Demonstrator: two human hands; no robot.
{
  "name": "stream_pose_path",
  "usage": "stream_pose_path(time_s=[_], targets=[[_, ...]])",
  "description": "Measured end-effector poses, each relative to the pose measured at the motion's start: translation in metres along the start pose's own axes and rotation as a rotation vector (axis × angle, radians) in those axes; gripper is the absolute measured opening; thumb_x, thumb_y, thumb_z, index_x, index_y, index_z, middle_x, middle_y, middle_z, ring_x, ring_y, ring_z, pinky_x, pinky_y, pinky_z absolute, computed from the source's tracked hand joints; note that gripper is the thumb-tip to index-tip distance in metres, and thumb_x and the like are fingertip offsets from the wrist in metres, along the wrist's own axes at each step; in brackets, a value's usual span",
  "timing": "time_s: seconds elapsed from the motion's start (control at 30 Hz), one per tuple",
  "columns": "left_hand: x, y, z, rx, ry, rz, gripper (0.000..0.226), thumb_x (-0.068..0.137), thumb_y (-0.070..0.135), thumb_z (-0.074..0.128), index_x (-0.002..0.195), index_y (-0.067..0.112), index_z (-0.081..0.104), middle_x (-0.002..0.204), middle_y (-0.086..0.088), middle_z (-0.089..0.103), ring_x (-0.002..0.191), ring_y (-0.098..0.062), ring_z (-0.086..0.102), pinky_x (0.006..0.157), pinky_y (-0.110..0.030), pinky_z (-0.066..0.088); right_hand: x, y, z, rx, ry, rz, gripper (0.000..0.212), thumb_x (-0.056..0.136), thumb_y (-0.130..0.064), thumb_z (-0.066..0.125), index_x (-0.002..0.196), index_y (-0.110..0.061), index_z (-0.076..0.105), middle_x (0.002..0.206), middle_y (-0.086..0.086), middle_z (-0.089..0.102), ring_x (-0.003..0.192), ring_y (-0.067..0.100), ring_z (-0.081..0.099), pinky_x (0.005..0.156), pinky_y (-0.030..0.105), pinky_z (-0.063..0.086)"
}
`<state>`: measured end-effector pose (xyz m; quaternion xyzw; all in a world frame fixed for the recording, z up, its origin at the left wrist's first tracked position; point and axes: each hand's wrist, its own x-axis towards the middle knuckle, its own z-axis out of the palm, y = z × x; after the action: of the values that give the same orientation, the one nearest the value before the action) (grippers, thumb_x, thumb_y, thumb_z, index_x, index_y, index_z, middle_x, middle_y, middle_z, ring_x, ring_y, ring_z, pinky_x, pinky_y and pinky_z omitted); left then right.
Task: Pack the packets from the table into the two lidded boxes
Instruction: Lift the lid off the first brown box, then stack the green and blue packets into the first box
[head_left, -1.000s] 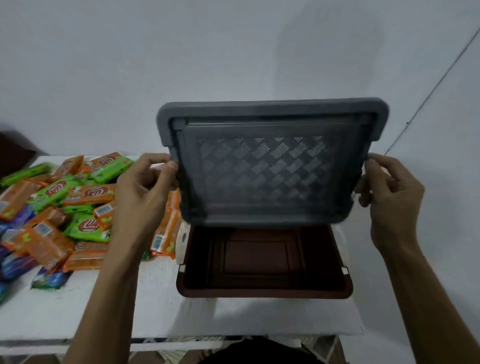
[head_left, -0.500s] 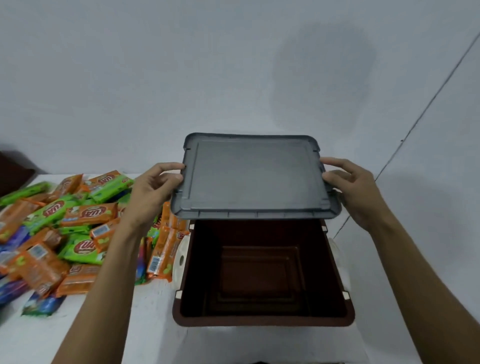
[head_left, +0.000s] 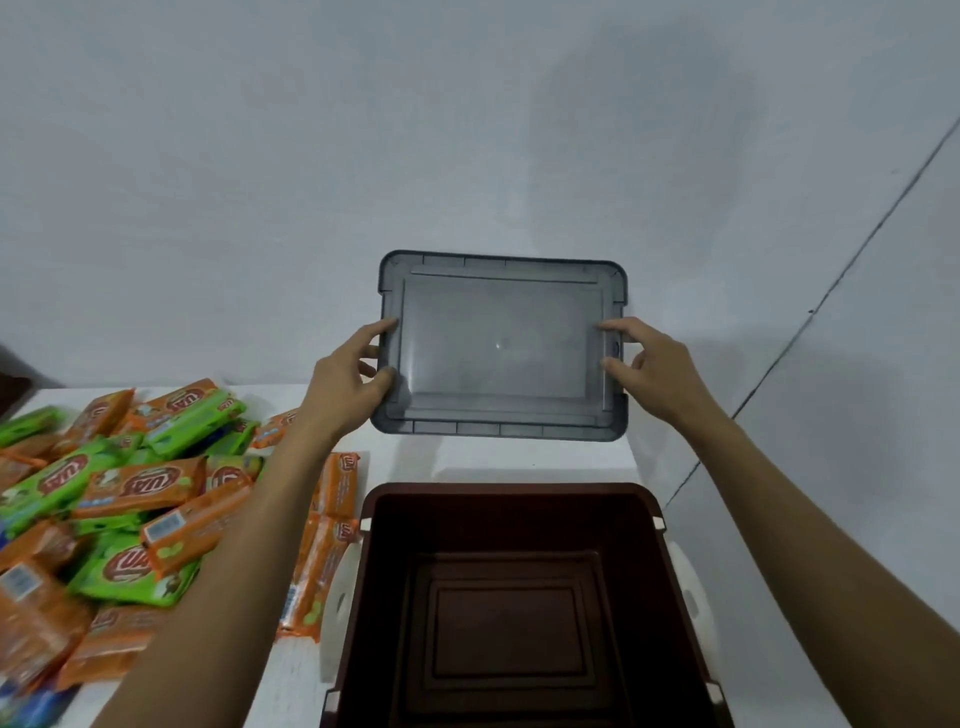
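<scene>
Grey lid (head_left: 501, 343) held beyond the open brown box (head_left: 511, 603).
Left hand (head_left: 347, 374) and right hand (head_left: 649, 366) grip its side edges; packets (head_left: 130, 499) lie left of the box.

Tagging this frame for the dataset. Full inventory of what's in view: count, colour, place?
lid: 1, grey, held up beyond the box, in front of the wall
box: 1, dark brown, open and empty, near right of the table
latches: 2, white, one on each side of the box
packets: a heap too dense to count, orange and green with a few blue, left of the table
table: 1, white
wall: pale grey, behind the table
left grip: 1, bare hand, pinches the lid's left edge
right grip: 1, bare hand, holds the lid's right edge
</scene>
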<state>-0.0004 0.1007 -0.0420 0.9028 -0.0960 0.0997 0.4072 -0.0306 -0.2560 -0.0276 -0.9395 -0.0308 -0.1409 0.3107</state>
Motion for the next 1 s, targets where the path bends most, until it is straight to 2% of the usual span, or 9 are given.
stream_pose_path(time_s=[0.1, 0.17, 0.3, 0.4, 0.57, 0.73, 0.87, 1.0], targets=[[0.017, -0.005, 0.018, 0.107, 0.003, -0.025, 0.064, 0.091, 0.012, 0.060, 0.145, 0.037, 0.035, 0.117, -0.006, 0.065, 0.090, -0.024, 0.065, 0.081, -0.036, 0.054, 0.018, 0.005, 0.013, -0.040, -0.018, 0.008, 0.042, 0.091, -0.009, 0.060, 0.132, -0.018, 0.056, 0.125, 0.010, 0.062, 0.059, 0.030, 0.063, 0.073, 0.021, 0.042], [0.026, -0.009, 0.029, 0.149, -0.007, -0.049, 0.068, 0.091, 0.009, 0.059, 0.147, 0.035, 0.030, 0.117, -0.010, 0.066, 0.089, -0.028, 0.066, 0.080, -0.042, 0.056, 0.027, 0.009, 0.022, -0.045, -0.028, 0.026, 0.042, 0.092, -0.007, 0.058, 0.133, -0.016, 0.055, 0.121, 0.011, 0.064, 0.064, 0.036, 0.065, 0.070, 0.020, 0.040], [0.041, -0.020, 0.049, 0.218, -0.058, -0.053, 0.072, 0.091, 0.011, 0.061, 0.147, 0.033, 0.023, 0.114, -0.011, 0.067, 0.088, -0.030, 0.066, 0.077, -0.042, 0.056, 0.040, 0.023, 0.037, -0.031, -0.061, 0.061, 0.044, 0.093, -0.006, 0.056, 0.136, -0.016, 0.051, 0.110, 0.024, 0.065, 0.075, 0.040, 0.066, 0.073, 0.030, 0.049], [0.049, -0.026, 0.060, 0.199, -0.113, -0.074, 0.076, 0.090, 0.012, 0.065, 0.148, 0.032, 0.020, 0.120, -0.012, 0.065, 0.094, -0.031, 0.067, 0.082, -0.044, 0.055, 0.045, 0.032, 0.044, -0.004, -0.115, 0.112, 0.046, 0.094, -0.007, 0.056, 0.138, -0.018, 0.049, 0.112, 0.027, 0.063, 0.085, 0.040, 0.066, 0.080, 0.039, 0.053], [0.058, -0.030, 0.071, 0.178, -0.166, -0.099, 0.080, 0.090, 0.012, 0.066, 0.149, 0.031, 0.016, 0.131, -0.012, 0.060, 0.104, -0.032, 0.066, 0.089, -0.046, 0.053, 0.050, 0.040, 0.047, 0.037, -0.136, 0.156, 0.049, 0.096, -0.008, 0.056, 0.143, -0.016, 0.045, 0.135, 0.013, 0.055, 0.095, 0.026, 0.063, 0.084, 0.026, 0.046], [0.060, -0.035, 0.075, 0.184, -0.172, -0.113, 0.082, 0.090, 0.012, 0.067, 0.151, 0.029, 0.015, 0.138, -0.011, 0.055, 0.108, -0.033, 0.064, 0.092, -0.048, 0.052, 0.052, 0.043, 0.051, 0.048, -0.132, 0.171, 0.051, 0.097, -0.010, 0.055, 0.146, -0.017, 0.043, 0.144, 0.011, 0.049, 0.103, 0.026, 0.062, 0.089, 0.023, 0.043], [0.056, -0.041, 0.074, 0.163, -0.173, -0.112, 0.083, 0.090, 0.015, 0.067, 0.151, 0.033, 0.013, 0.144, -0.010, 0.048, 0.110, -0.030, 0.064, 0.091, -0.048, 0.052, 0.046, 0.045, 0.054, 0.068, -0.110, 0.203, 0.051, 0.098, -0.011, 0.054, 0.147, -0.016, 0.042, 0.149, 0.010, 0.043, 0.115, 0.026, 0.059, 0.089, 0.019, 0.039], [0.044, -0.046, 0.063, 0.166, -0.162, -0.098, 0.076, 0.092, 0.023, 0.065, 0.151, 0.031, 0.018, 0.138, -0.010, 0.051, 0.103, -0.023, 0.064, 0.087, -0.041, 0.052, 0.032, 0.043, 0.054, 0.063, -0.068, 0.206, 0.046, 0.098, -0.016, 0.055, 0.143, -0.016, 0.047, 0.144, 0.010, 0.047, 0.109, 0.024, 0.061, 0.088, 0.021, 0.039]])
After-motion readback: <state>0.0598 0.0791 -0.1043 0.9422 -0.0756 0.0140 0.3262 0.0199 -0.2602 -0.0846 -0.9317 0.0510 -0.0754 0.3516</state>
